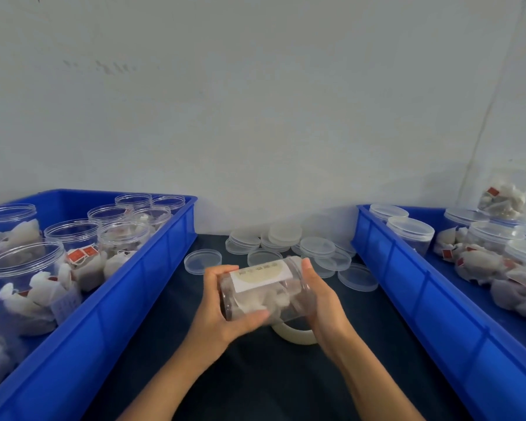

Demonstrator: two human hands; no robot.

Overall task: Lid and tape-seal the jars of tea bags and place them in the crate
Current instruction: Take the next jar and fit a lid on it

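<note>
Held sideways above the dark desk (255, 375): a clear jar (266, 291) of tea bags, white label too blurred to read, left hand (222, 311) curled round its base, right hand (321, 302) gripping the lid end. At left, blue crate (128, 305) of open jars; at right, blue crate (407, 287) of lidded jars; at far centre, loose lids (286, 244).

Packing workshop: blue crates (152, 287) of tea-bag jars (22, 268), bare wall.
</note>
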